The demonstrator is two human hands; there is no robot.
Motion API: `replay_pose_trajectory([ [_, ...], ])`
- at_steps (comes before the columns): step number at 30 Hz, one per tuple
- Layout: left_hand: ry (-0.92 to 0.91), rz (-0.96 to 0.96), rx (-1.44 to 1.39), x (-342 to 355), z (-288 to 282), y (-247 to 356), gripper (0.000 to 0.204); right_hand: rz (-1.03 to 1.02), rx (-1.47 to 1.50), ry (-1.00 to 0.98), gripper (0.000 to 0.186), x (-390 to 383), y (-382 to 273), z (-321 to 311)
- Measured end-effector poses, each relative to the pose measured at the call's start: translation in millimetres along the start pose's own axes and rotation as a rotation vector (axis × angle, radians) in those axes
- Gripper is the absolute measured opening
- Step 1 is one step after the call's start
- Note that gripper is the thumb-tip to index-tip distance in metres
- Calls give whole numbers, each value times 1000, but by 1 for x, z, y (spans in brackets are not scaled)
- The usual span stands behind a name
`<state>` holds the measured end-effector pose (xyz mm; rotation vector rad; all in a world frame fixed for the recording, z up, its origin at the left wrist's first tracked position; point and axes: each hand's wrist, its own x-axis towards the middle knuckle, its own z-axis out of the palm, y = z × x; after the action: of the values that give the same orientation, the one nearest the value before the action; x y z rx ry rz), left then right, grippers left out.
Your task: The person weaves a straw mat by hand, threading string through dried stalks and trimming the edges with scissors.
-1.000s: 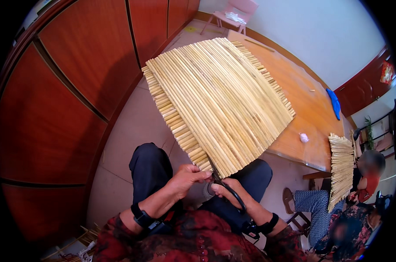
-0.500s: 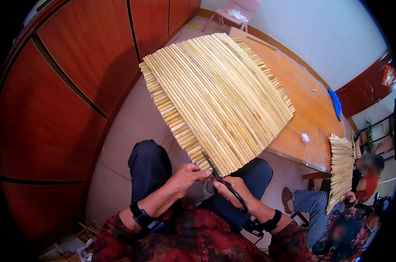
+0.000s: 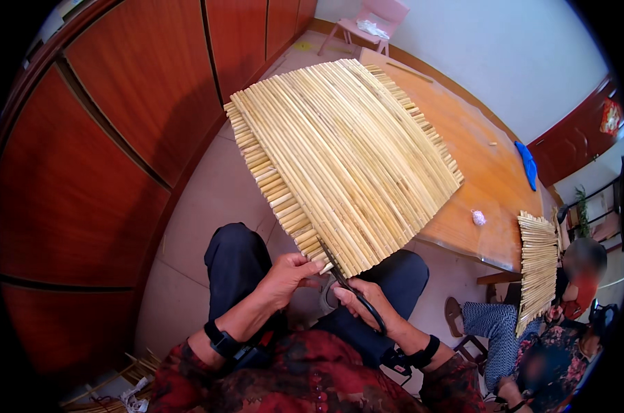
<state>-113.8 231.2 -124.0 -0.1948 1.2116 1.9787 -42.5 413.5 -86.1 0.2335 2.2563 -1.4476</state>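
Observation:
A large panel of pale straw-coloured reed sticks [image 3: 346,165] lies tilted over my knees, its far side over the table. Its top layer of sticks crosses a lower layer, whose ends stick out along the left and right edges. My left hand [image 3: 289,277] pinches a stick end at the panel's near corner, thumb and fingers closed. My right hand [image 3: 368,303] is closed round the handles of a pair of dark scissors [image 3: 374,318]. The blades point up into the near corner among the stick ends, beside my left fingertips; how far apart they are cannot be made out.
A wooden table [image 3: 494,186] holds a small pinkish-white ball of string [image 3: 478,217] and a blue cloth-like thing [image 3: 526,165]. Red-brown cabinets [image 3: 112,151] line the left. A pink chair [image 3: 374,24] stands far back. At right, people sit near another reed panel [image 3: 537,265].
The panel's far edge has dipped slightly. My left fingertips have shifted a little left, away from the scissors, which stay at the near corner.

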Motion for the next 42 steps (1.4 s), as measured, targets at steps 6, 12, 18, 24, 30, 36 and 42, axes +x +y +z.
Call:
replay_pose_trajectory([
  [6,-59,19,94,4,-4,-1,23,-32,52,-99,47,8,-6,4],
  [12,-39,-14,84,4,-4,2,20,-10,163,-134,41,16,-4,5],
  [18,-45,8,77,3,-2,6,20,-66,88,-57,33,13,-17,3],
  [24,-79,-7,83,5,-3,4,23,-99,-82,8,30,12,-3,1],
  [30,-65,-113,95,3,-1,6,23,-21,-94,-4,31,11,-4,-4],
  [36,-43,24,-56,-2,8,8,22,-54,-33,-11,31,11,1,1],
  [42,-13,74,63,-1,5,9,20,-173,157,-114,29,22,-5,6],
])
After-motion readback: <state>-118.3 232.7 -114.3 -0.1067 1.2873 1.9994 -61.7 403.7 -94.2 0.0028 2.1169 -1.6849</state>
